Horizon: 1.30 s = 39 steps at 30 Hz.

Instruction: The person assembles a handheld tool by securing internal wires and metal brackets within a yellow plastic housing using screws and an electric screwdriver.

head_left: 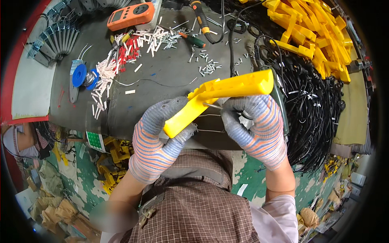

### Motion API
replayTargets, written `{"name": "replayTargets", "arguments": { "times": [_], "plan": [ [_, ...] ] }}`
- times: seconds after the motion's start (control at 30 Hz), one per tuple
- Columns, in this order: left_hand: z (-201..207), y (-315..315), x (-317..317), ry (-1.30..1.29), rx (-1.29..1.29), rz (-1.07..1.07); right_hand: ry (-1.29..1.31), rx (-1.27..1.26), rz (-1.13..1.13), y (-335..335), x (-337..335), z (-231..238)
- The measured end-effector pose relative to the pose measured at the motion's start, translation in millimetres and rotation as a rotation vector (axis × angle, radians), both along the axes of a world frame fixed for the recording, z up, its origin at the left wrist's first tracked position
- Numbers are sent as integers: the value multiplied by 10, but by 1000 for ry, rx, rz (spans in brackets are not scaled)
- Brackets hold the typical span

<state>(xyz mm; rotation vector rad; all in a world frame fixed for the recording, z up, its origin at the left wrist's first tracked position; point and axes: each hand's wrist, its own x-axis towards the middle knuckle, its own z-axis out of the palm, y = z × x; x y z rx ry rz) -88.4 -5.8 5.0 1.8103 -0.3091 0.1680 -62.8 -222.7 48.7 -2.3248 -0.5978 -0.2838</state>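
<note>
Gloved, my left hand point(156, 139) clamps the lower end of the yellow plastic housing point(219, 99) above the bench edge — right hand point(253, 123) pinches a thin metal pin point(211, 105) against it; it looks rigid, light — beyond, loose screws point(208, 67)

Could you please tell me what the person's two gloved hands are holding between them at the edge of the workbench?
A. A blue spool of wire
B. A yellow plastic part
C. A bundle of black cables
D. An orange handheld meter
B: the left hand grips the lower end of the yellow plastic part while the right hand supports it from beneath; the orange meter, the blue spool and the black cables lie untouched on the bench.
</note>
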Motion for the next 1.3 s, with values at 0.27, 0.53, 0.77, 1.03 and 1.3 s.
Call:
{"name": "replayTargets", "arguments": {
  "times": [0.27, 0.53, 0.77, 1.03, 1.3],
  "plan": [
    [-1, -69, -43, -47, -27, 0, 560, 579, -188, 173, -110, 17],
    [62, -19, -51, 4, -136, -27, -400, 99, -91, 204, 57, -240],
    [294, 192, 134, 42, -107, -320, 132, -128, 121, -4, -159, 27],
    [-43, 123, 128, -24, 428, -209, 481, 1048, -199, -26, -802, -408],
    [-293, 59, 134, -173, 641, -125, 650, 1092, -402, 339, -572, -637]
  ]
}}
